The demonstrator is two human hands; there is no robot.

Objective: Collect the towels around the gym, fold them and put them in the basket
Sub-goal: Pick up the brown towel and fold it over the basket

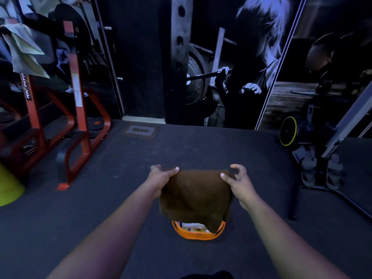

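Note:
A dark brown towel hangs in the air in front of me, doubled over. My left hand pinches its top left corner and my right hand pinches its top right corner. Directly below the towel an orange basket stands on the dark floor, with light folded cloth showing inside it; the towel's lower edge covers most of the basket. A pale green towel is draped over the red machine at the upper left.
A red steel gym frame stands at the left with a yellow-green object beside it. At the right are a black machine with a yellow-rimmed wheel and a floor bar. A wall mural rises ahead.

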